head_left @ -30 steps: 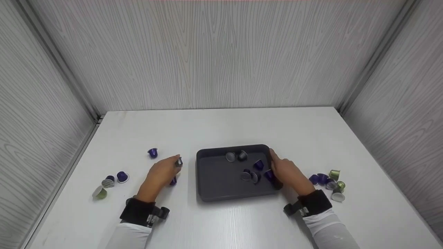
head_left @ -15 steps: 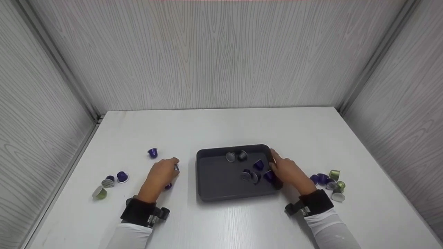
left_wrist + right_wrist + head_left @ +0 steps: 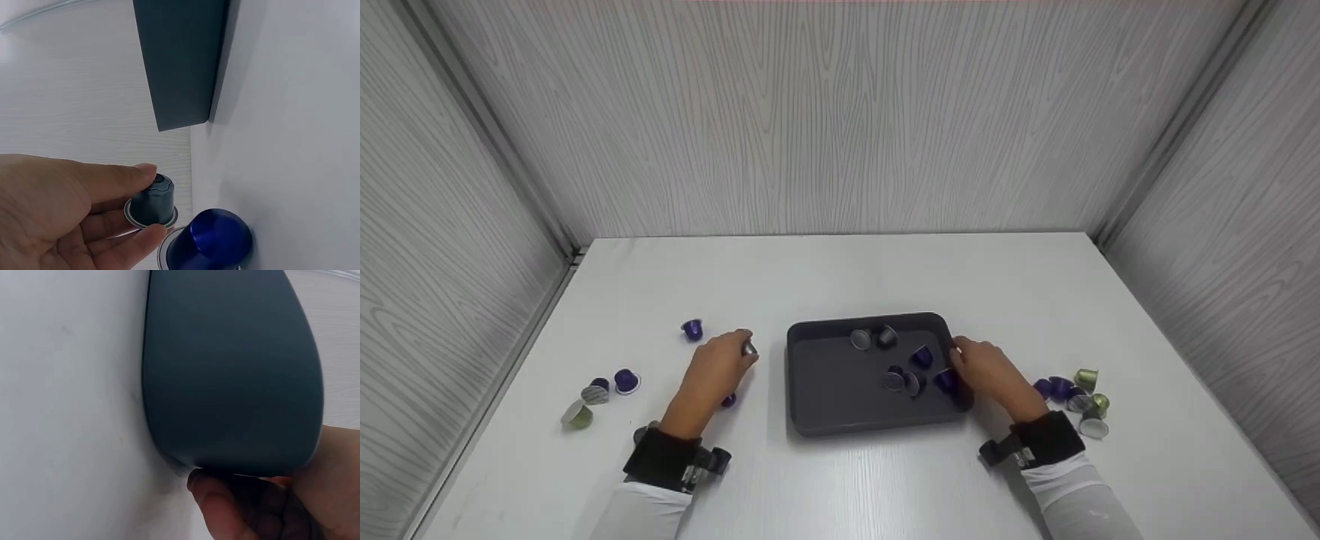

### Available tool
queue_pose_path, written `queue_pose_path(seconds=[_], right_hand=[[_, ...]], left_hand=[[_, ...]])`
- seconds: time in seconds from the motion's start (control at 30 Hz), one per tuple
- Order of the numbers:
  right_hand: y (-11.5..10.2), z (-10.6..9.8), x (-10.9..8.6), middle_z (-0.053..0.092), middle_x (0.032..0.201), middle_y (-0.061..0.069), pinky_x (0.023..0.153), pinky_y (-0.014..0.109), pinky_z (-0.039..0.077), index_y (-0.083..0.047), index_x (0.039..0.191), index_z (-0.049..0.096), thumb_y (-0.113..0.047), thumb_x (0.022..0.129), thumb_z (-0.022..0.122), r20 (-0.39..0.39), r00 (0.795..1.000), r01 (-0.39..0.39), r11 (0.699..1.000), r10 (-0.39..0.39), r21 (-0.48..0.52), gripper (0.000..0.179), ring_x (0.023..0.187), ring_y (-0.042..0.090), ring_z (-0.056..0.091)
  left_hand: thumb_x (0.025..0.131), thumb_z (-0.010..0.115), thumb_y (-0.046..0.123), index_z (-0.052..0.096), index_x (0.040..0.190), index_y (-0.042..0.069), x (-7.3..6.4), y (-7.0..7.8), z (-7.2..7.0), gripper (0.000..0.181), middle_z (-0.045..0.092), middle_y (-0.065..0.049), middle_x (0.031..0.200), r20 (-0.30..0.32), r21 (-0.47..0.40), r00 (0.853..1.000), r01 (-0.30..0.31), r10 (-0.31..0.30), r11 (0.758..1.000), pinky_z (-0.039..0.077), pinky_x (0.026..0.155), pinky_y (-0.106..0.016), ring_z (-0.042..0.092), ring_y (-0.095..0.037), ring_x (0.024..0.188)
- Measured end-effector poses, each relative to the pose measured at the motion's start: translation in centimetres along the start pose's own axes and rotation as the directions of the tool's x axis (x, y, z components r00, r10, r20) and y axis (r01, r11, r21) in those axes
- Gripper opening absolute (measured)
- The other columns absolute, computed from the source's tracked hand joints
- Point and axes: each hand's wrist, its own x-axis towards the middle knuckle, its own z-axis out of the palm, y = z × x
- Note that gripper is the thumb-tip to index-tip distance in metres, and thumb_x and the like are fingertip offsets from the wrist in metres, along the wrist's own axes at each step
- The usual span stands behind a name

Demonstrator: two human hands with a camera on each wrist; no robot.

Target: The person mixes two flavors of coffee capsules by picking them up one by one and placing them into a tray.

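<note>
In the head view my left hand (image 3: 716, 367) is over the table, left of the dark grey tray (image 3: 825, 420). It pinches a grey coffee capsule (image 3: 153, 201) between thumb and fingertips, rim downward in the left wrist view. A shiny blue-purple capsule (image 3: 216, 239) lies on the table close to those fingers; the head view shows only part of it beside the hand. My right hand (image 3: 990, 375) grips the tray's right end wall, with some fingers hidden behind it in the right wrist view. Several purple and grey capsules (image 3: 922, 356) lie inside the tray, mostly toward its right half.
A purple capsule (image 3: 692, 329) lies beyond the left hand. Farther left are more purple capsules (image 3: 626, 381) and a green one (image 3: 577, 415). A dark capsule (image 3: 643, 433) is partly hidden by the left wrist. Right of the right hand sits a cluster of purple, green and grey capsules (image 3: 1061, 388).
My left hand draws slightly back, then moves a little forward and right, turning the grey capsule in its fingers. My right hand's fingers shift slightly along the tray's end; the tray stays put.
</note>
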Motion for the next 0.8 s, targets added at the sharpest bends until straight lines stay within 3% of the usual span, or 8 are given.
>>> queue_pose_path(seconds=[0.37,0.6,0.8], right_hand=[[-0.1,0.2,0.0,0.068,0.092,0.025,0.076,0.055,0.051,0.005,0.116,0.061,-0.014,0.099,0.05,-0.02,1.0,-0.007,1.0,0.006,-0.008,0.028,0.085,0.045,0.065],[-0.1,0.2,0.0,0.068,0.092,0.025,0.076,0.056,0.051,0.004,0.116,0.061,-0.015,0.099,0.05,-0.012,1.0,-0.02,1.0,0.02,-0.016,0.028,0.086,0.046,0.064],[-0.2,0.2,-0.2,0.068,0.091,0.024,0.075,0.055,0.051,0.006,0.114,0.061,-0.013,0.099,0.051,-0.026,1.0,0.004,1.0,-0.005,-0.021,0.026,0.086,0.045,0.065]], left_hand=[[0.093,0.068,0.015,0.06,0.127,-0.003,-0.3,1.5,-0.2,0.04,0.067,-0.019,0.114,-0.102,-0.048,0.993,-0.06,0.055,0.997,0.05,0.09,-0.047,0.063,-0.035,0.106],[0.091,0.07,0.018,0.062,0.126,0.0,-0.8,2.9,-0.1,0.04,0.068,-0.015,0.113,-0.197,-0.055,0.97,-0.155,0.142,0.986,0.052,0.086,-0.045,0.065,-0.031,0.104],[0.091,0.072,0.019,0.062,0.127,0.002,-1.4,4.3,0.6,0.042,0.066,-0.013,0.116,-0.237,-0.082,0.951,-0.221,0.197,0.972,0.054,0.083,-0.044,0.065,-0.028,0.104]])
